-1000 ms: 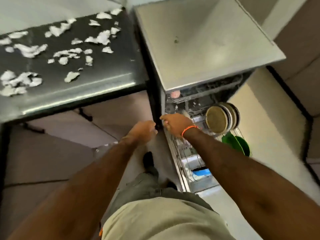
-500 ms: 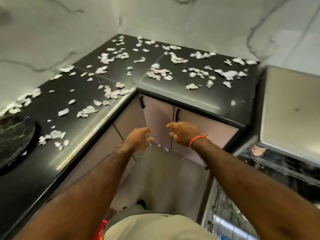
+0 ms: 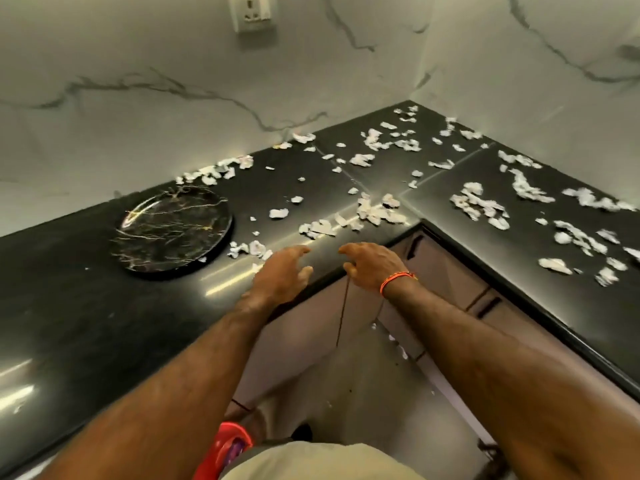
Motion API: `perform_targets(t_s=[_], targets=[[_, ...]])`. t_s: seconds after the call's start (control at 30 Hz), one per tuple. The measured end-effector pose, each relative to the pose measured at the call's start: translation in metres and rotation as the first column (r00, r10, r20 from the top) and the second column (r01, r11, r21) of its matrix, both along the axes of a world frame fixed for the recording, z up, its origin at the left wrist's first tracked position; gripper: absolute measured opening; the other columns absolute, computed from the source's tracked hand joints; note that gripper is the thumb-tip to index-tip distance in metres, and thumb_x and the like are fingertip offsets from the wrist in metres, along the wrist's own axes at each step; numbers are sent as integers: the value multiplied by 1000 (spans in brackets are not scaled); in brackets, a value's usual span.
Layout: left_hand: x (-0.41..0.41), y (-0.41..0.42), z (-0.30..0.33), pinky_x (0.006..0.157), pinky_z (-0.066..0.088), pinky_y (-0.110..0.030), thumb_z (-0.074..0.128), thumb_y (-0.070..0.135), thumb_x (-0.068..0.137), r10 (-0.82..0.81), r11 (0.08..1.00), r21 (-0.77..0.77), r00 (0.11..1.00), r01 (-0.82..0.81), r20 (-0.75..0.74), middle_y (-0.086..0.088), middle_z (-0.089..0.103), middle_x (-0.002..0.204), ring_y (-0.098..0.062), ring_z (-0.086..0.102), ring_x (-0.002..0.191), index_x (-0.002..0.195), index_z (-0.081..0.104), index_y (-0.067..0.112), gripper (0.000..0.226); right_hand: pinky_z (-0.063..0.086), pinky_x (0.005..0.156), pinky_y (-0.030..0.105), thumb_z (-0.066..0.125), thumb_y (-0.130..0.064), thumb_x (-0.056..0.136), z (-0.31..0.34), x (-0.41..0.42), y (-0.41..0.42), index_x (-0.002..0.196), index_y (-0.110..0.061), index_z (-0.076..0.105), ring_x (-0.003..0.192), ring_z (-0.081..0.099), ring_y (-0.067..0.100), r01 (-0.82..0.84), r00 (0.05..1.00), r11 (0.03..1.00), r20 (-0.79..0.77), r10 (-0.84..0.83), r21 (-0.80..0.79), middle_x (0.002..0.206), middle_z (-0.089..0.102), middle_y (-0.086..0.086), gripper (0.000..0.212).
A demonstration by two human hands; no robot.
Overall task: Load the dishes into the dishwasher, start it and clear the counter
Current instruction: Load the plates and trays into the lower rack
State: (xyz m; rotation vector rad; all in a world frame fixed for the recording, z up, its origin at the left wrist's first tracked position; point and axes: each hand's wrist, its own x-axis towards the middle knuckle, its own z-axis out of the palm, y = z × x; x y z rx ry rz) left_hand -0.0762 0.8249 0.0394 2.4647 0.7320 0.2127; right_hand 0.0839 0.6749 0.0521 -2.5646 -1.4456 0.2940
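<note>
On the black surface (image 3: 86, 323) that bends round a corner, lots of white paper bits (image 3: 374, 211) lie all over. A round dark plate (image 3: 173, 230) with gold lines sits flat on the left part, close to the wall (image 3: 173, 81). The left hand (image 3: 280, 275) is over the surface edge, just beside some bits, its fingers (image 3: 298, 251) loosely spread and holding nothing. The right hand (image 3: 372, 263), with an orange band (image 3: 396, 280) on the wrist, is next to it, fingers a little bent and empty. Something red (image 3: 225, 448) shows low down by the person.
</note>
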Motion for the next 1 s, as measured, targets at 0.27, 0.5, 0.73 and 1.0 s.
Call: perform_targets(t_s=[0.27, 0.5, 0.73, 1.0], targets=[[-49, 101, -1, 109, 43, -36, 65, 30, 91, 160, 987, 5, 987, -160, -11, -5, 63, 137, -25, 57, 129, 140, 57, 18, 50, 45, 104, 40, 56, -28, 92, -7, -26, 128, 139, -26, 54, 126, 55, 27, -148, 989, 989, 0, 148, -32, 140, 58, 4, 46], [-79, 163, -1, 112, 41, -37, 68, 28, 92, 305, 952, 46, 952, -304, -34, -7, 62, 138, -24, 56, 128, 139, 58, 12, 51, 46, 103, 41, 54, -30, 94, -11, -35, 203, 138, -28, 54, 129, 53, 26, -256, 967, 965, -32, 255, -58, 143, 56, 2, 45], [-96, 211, -13, 102, 51, -43, 67, 35, 90, 414, 910, 66, 895, -409, -167, -1, 67, 126, -20, 62, 114, 130, 64, 16, 44, 48, 101, 43, 56, -37, 93, -8, -25, 279, 136, -24, 52, 124, 56, 27, -337, 941, 934, -49, 334, -115, 138, 58, 5, 45], [-104, 225, -26, 97, 52, -45, 66, 41, 90, 503, 864, 132, 826, -486, -255, 6, 67, 116, -19, 63, 108, 118, 69, 22, 34, 48, 99, 41, 69, -34, 88, -25, -26, 347, 140, -10, 38, 119, 59, 38, -65, 876, 995, -483, 19, -78, 131, 60, 19, 65]])
